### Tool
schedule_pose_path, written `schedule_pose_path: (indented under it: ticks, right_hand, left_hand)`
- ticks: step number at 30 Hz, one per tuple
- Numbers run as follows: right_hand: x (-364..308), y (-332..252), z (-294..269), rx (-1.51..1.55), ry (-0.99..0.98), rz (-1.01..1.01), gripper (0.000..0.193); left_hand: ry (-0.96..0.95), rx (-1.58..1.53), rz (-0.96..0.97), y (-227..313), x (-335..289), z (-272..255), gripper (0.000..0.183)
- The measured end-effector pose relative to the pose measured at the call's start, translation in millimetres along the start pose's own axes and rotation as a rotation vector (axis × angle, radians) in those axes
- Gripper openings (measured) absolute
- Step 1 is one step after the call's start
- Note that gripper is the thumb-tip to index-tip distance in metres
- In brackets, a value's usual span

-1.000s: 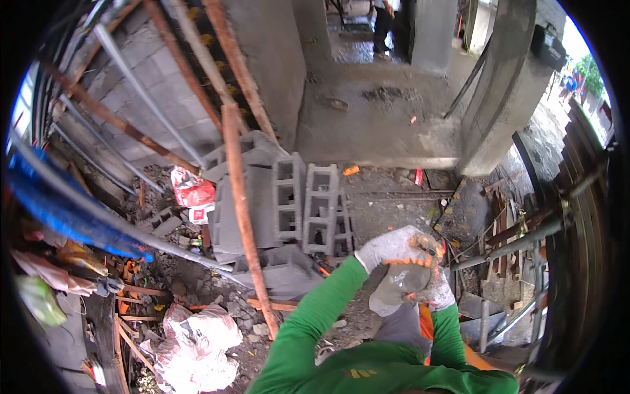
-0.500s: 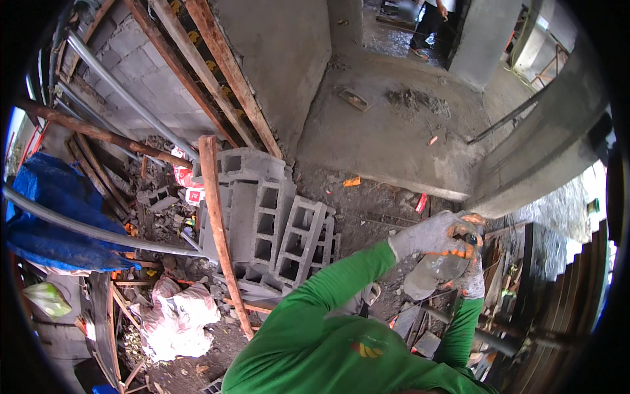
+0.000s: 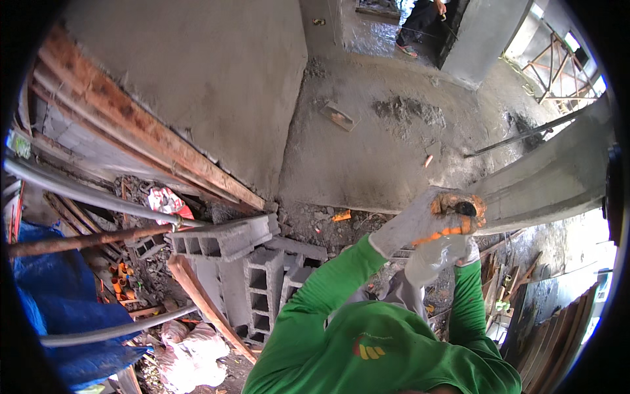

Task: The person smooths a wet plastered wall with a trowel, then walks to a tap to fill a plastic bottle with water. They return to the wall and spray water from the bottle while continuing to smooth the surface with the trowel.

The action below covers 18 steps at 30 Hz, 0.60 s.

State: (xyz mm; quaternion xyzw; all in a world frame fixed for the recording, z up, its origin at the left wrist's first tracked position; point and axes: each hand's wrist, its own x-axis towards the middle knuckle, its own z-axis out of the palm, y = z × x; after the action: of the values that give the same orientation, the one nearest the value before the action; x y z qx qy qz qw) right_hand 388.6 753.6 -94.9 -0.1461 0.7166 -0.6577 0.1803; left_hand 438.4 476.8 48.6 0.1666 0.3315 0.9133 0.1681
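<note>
A translucent plastic bottle (image 3: 433, 259) with a dark cap hangs tilted in front of my chest, over the ground right of the hollow blocks. My left hand (image 3: 420, 220), in a grey glove with orange-coated fingers, is closed around its top end by the cap. My right hand (image 3: 469, 253), gloved too, is at the bottle's right side; its fingers are mostly hidden behind the bottle and my left hand.
Grey hollow blocks (image 3: 226, 238) are stacked left of me, with a wooden post (image 3: 207, 305) leaning there. A plastering float (image 3: 339, 117) and wet mortar (image 3: 410, 110) lie on the raised concrete floor. A blue tarp (image 3: 52, 295) and metal pipes (image 3: 98, 194) fill the left. Another person (image 3: 420, 23) stands beyond the doorway.
My view has turned, so the blocks and planks appear shifted. Both hands stay up at the bottle, and my left hand now covers its cap end from above.
</note>
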Motion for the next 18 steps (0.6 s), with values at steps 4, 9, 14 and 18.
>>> schedule_pose_path:
  ticks: [4,9,14,18]
  right_hand:
    - [64.2,6.9,45.5,0.409,-0.01,0.074,0.074]
    - [159.7,9.0,87.0,0.792,-0.057,0.156,0.067]
    - [271.8,17.5,44.7,0.499,-0.176,0.013,0.064]
    - [378.9,55.0,10.1,0.049,-0.378,-0.187,0.067]
  left_hand:
    - [0.107,0.872,0.328,61.9,28.8,-25.1,0.044]
    - [0.52,0.367,0.603,103.9,95.2,-92.5,0.034]
    - [0.741,0.108,0.537,146.9,158.9,-208.2,0.033]
    - [0.666,0.069,0.637,179.6,226.2,-281.4,0.033]
